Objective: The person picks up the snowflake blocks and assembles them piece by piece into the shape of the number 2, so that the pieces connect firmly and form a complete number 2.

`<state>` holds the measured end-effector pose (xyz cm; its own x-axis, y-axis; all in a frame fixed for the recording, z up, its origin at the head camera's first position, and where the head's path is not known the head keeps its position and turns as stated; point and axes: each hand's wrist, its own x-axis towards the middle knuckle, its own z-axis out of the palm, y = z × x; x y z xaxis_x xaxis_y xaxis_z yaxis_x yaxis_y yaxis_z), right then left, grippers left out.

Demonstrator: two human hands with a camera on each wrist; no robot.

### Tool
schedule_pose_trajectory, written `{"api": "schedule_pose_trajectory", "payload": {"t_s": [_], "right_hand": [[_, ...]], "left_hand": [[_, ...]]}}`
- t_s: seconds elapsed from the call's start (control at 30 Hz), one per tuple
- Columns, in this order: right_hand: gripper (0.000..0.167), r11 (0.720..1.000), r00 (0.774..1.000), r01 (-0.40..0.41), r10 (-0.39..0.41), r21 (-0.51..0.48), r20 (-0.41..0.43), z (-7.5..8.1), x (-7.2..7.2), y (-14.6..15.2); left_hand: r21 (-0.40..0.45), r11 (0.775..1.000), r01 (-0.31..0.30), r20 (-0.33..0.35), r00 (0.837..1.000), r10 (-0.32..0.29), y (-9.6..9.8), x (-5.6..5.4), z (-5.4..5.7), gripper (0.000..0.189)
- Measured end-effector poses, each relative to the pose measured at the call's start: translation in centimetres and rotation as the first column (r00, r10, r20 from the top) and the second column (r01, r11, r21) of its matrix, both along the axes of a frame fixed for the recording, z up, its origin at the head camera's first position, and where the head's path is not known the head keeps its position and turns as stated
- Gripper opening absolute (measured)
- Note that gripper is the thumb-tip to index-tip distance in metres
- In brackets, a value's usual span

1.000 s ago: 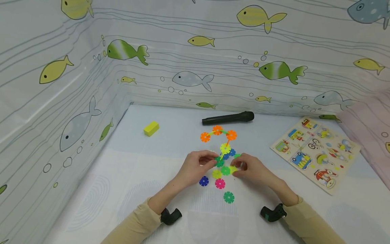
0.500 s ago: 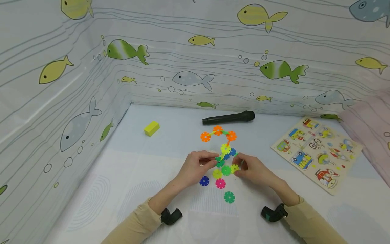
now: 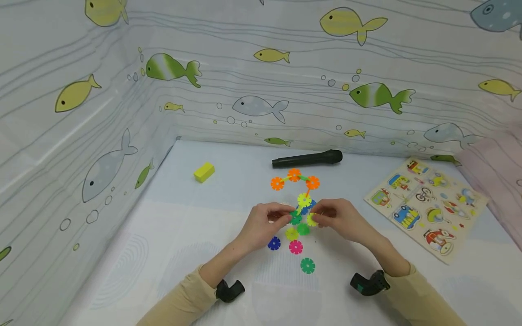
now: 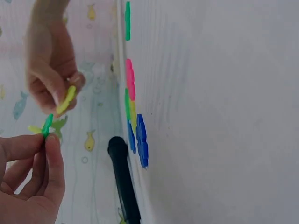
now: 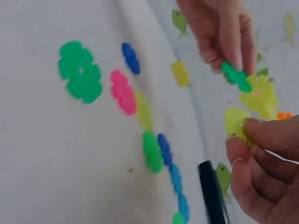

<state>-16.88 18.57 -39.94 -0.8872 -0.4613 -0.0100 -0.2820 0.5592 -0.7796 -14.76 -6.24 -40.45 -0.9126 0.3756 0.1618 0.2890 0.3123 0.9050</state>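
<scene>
My left hand (image 3: 265, 225) pinches a green flower-shaped plastic disc (image 5: 237, 77) between thumb and fingers. This disc is the near end of a linked chain, joined to a yellow disc (image 3: 304, 200) and, beyond it, several orange discs (image 3: 294, 175). Thumb and fingertips of my right hand (image 3: 342, 220) hold a separate yellow disc (image 5: 235, 122). In the left wrist view, that yellow disc (image 4: 66, 100) is raised off the table, close to the green one but apart from it. Fingers partly cover both held discs.
Below the hands lie loose discs: pink (image 3: 296, 247), dark blue (image 3: 274, 243), green (image 3: 307, 266) and several others. A black microphone (image 3: 307, 159) lies behind the chain. A yellow block (image 3: 204, 172) is at back left, a wooden picture puzzle board (image 3: 426, 208) at right.
My right hand has picked up the yellow disc from beside the light green one and brought it up, nearer the left hand. The left hand keeps its grip in nearly the same place.
</scene>
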Motion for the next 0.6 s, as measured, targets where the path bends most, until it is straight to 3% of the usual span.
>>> {"api": "schedule_pose_trajectory", "payload": {"t_s": [0.13,0.27,0.47,0.6], "right_hand": [[0.011,0.995,0.993,-0.069,0.075,-0.072,0.087,0.5,0.4,-1.3],[0.01,0.983,0.969,-0.109,0.138,-0.148,0.204,-0.7,0.7,-2.4],[0.023,0.941,0.933,-0.064,0.175,-0.332,0.316,-2.0,1.1,-3.2],[0.031,0.927,0.92,-0.041,0.181,-0.374,0.347,-2.3,1.4,-3.4]], "left_hand": [[0.003,1.0,-0.015,-0.013,1.0,0.016,0.0,0.0,0.1,0.021],[0.018,1.0,-0.025,-0.021,0.999,0.025,-0.1,-0.1,0.1,0.02],[0.042,0.999,-0.007,-0.004,1.0,0.007,-0.1,-0.1,0.0,0.021],[0.043,0.999,0.001,0.01,1.0,-0.001,0.0,0.0,0.0,0.021]]}}
